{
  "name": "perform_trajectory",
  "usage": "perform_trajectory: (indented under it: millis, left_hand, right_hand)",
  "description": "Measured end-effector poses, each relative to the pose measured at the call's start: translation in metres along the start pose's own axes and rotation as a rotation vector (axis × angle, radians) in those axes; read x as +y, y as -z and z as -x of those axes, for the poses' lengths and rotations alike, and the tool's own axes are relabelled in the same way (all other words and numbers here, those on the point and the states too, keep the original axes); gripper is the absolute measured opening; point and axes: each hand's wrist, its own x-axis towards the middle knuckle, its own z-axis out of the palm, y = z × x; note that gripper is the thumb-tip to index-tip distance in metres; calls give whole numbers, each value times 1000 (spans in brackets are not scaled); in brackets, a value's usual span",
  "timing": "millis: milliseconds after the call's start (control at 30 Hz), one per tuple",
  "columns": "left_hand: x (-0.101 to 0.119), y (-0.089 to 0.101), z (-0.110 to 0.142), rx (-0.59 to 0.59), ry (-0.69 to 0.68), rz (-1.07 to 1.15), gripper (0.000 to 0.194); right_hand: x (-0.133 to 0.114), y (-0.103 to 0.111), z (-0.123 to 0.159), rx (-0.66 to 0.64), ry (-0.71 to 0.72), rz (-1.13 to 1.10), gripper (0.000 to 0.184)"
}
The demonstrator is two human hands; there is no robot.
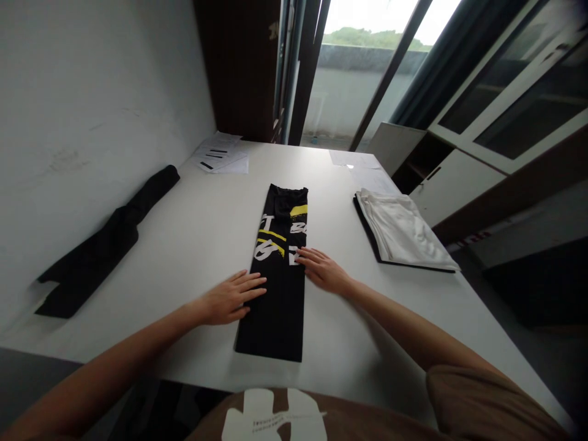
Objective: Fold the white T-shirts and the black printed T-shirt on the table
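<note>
A black garment (pixel 275 312) with white lettering and yellow stripes lies folded into a long narrow strip on the white table. Its printed part is at the far end, and the plain part is nearest me. My left hand (pixel 229 298) rests on its left edge, fingers spread and fingertips on the cloth. At the right edge, beside the print, my right hand (pixel 324 269) lies with its fingers stretched out over the fabric. Neither hand grips anything.
To the right sits a stack of folded white cloth (pixel 395 226) over black cloth. A black folded garment (pixel 110 245) lies at the left by the wall. Papers (pixel 225 154) are at the far left of the white table (pixel 197 226); more sheets (pixel 367 174) lie far right.
</note>
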Motion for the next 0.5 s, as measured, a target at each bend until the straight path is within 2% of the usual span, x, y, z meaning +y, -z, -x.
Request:
perform_trajectory:
  millis: [167, 300, 400, 500]
  left_hand:
    - [2, 12, 12, -92, -13, 56, 94]
    - [3, 7, 12, -57, -20, 45, 84]
    - [2, -5, 8, 33, -5, -8, 67]
    - [3, -14, 8, 112, -11, -43, 60]
  right_hand:
    - [-58, 5, 35, -42, 68, -83, 37]
    - [-94, -1, 38, -63, 178, -35, 42]
    - [-101, -8, 33, -25, 258, -23, 28]
    - [-94, -9, 29, -26, 174, -108, 28]
